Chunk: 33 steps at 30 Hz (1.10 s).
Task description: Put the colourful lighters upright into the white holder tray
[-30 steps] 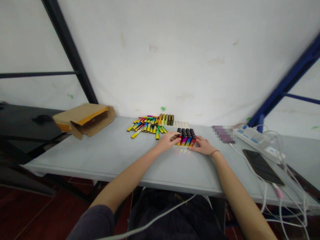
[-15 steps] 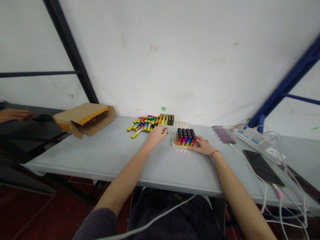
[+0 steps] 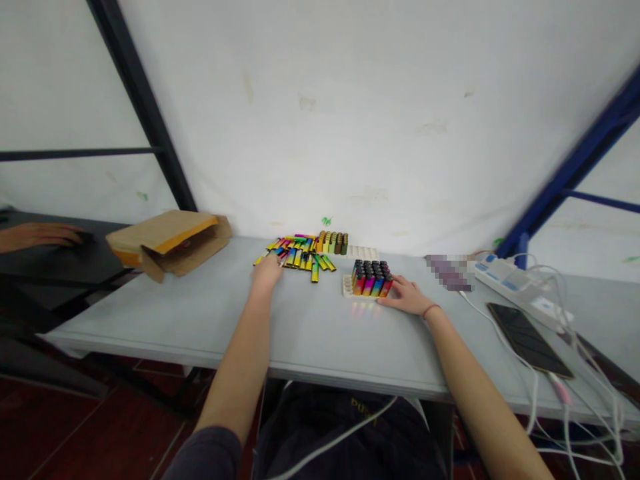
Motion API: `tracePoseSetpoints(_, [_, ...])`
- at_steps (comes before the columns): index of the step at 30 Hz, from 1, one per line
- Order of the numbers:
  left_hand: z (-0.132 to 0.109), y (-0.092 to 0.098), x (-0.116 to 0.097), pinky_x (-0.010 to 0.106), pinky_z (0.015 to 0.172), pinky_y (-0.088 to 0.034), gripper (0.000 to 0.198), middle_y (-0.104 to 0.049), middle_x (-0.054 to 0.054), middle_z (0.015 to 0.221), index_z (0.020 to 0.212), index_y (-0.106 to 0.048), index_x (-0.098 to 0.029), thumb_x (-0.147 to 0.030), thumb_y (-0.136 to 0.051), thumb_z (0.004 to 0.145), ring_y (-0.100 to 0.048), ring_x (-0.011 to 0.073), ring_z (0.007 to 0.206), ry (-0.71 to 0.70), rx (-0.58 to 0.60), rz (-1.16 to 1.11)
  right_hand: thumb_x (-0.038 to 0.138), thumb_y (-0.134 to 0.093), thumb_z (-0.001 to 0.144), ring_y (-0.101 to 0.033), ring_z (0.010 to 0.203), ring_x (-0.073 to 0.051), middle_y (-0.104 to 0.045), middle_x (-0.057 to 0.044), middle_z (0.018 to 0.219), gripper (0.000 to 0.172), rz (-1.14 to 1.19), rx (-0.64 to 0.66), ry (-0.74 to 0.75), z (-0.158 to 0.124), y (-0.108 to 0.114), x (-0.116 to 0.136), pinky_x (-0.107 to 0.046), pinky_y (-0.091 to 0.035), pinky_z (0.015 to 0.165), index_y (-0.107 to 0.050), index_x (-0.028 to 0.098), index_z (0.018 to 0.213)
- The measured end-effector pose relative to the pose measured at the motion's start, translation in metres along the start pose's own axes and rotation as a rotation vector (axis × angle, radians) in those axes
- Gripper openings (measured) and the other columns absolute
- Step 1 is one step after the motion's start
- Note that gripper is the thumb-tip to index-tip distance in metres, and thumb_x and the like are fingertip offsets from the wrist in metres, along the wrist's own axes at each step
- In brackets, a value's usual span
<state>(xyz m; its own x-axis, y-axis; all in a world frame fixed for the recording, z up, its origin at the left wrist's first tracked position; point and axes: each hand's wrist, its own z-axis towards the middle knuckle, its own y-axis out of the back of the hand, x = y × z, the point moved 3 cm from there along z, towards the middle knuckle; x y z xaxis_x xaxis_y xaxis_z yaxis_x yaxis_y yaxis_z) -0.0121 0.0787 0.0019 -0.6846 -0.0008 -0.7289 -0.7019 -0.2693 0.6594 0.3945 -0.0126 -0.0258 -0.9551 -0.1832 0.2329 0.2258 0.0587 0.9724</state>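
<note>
The left hand [image 3: 267, 272] lies fingers-down on the near left edge of the loose lighters [image 3: 299, 251]; its grip cannot be told. The right hand [image 3: 407, 295], fingers spread, touches the tray of upright lighters [image 3: 369, 279] on the table [image 3: 200, 313].

Left hand [image 3: 267, 272]: moved from the white tray of upright rainbow-coloured lighters [image 3: 370, 279], centre frame, leftward to the near-left end of the loose pile of multicoloured lighters [image 3: 299, 252]. Another person's hand [image 3: 43, 235]: newly entered at the far left edge.
</note>
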Motion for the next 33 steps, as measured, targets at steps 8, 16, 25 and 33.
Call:
tracePoseSetpoints(8, [0.004,0.002,-0.008,0.030,0.072,-0.051,0.020,-0.075,0.013,0.085,0.082,-0.069,-0.020,-0.019,-0.072,0.062,-0.070,0.0314,0.092,0.043,0.174,0.522,0.073,-0.055,0.083,-0.034,0.146,-0.034,-0.039,-0.013,0.158,0.079,-0.003,0.004,0.013,0.000,0.004,0.001,-0.053,-0.026,0.119,-0.051,0.024,0.144])
tracePoseSetpoints(16, [0.003,0.015,-0.026,0.028,0.065,-0.049,0.009,-0.067,0.005,0.063,0.071,-0.057,-0.021,-0.025,-0.065,0.074,-0.068,0.0250,0.074,0.024,0.158,0.036,0.074,-0.057,0.081,-0.038,0.144,-0.035,-0.043,-0.012,0.155,0.080,0.010,-0.004,0.030,0.002,0.005,0.000,-0.049,-0.030,0.118,-0.052,0.024,0.143])
tracePoseSetpoints(25, [-0.053,-0.042,-0.097,0.024,0.061,-0.047,0.015,-0.060,-0.005,0.057,0.088,-0.041,-0.022,-0.030,-0.053,0.092,-0.062,0.0140,0.058,-0.081,0.360,-0.644,0.075,-0.056,0.082,-0.041,0.141,-0.035,-0.045,-0.015,0.153,0.080,0.007,-0.001,0.047,0.002,0.005,-0.001,-0.048,-0.032,0.117,-0.056,0.019,0.140])
tracePoseSetpoints(33, [-0.070,-0.075,-0.104,0.018,0.044,-0.028,0.021,-0.039,-0.011,0.053,0.082,-0.043,-0.021,-0.037,-0.054,0.090,-0.033,0.0043,0.037,0.030,0.460,-0.981,0.074,-0.057,0.081,-0.040,0.141,-0.036,-0.045,-0.015,0.153,0.081,0.005,-0.008,0.036,0.002,0.005,-0.001,-0.048,-0.033,0.116,-0.053,0.019,0.141])
